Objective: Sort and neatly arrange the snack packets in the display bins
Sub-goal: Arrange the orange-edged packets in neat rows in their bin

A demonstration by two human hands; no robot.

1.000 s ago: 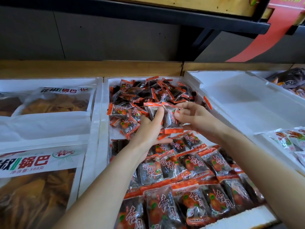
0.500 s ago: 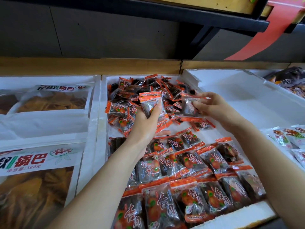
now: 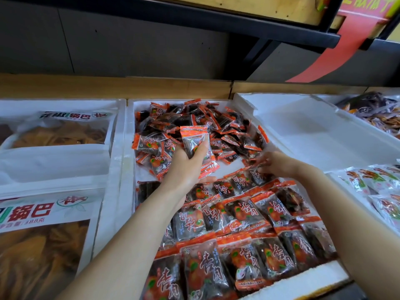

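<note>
The left hand (image 3: pixel 184 169) grips a small stack of packets (image 3: pixel 194 141) upright between thumb and fingers, above the gap between the loose heap (image 3: pixel 190 120) beyond it and the tidy rows (image 3: pixel 249 213) nearer the person. The stack is slick and held only low down, so one packet could slide out and drop onto the rows below the wrist, knocking them askew.

The right hand (image 3: pixel 279 164) reaches down to the far end of the rows with its fingertips on a packet (image 3: pixel 257 175). Blur hides whether it pinches or merely presses, so I cannot tell its grasp. A careless push there would likely shove the neighbouring overlapped packets out of line.

The heap just past both hands leans toward the bare strip, and any nudge may spill it into the space meant for the next row.

All this lies in the white foam bin (image 3: pixel 129 169). Left of the left hand lie large bags of crisps (image 3: pixel 60 133); right of the right hand is a bare white tray (image 3: pixel 303 131), then other wrapped snacks (image 3: pixel 381 182).
</note>
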